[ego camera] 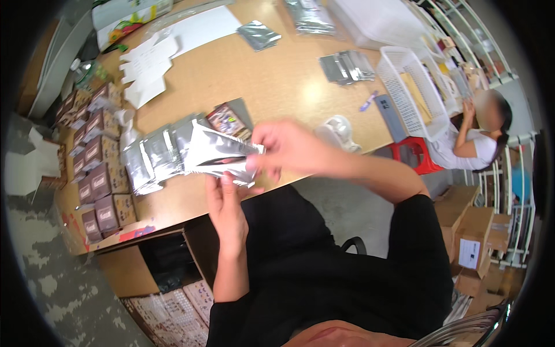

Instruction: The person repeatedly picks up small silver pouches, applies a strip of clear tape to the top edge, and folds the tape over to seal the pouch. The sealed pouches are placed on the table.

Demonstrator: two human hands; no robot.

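A silver foil pouch (217, 149) is held up over the near edge of the table, with a dark gap showing along its side. My left hand (227, 208) holds its lower edge, thumb in front. My right hand (282, 152), slightly blurred, grips the pouch's right end; its fingertips are partly hidden by the foil. Just left of the pouch, more silver foil pouches (151, 156) lie overlapping in a row on the table. Behind my hands sits a stack of colourful printed packets (226, 120), partly covered by the held pouch.
Small brown boxes (97, 152) stand in rows at the table's left. Flattened white cardboard (145, 69) and foil pouches (347, 67) lie farther back. A white plastic basket (414, 91) is at right; beyond it, a person (468, 139) sits near a red stool (412, 156).
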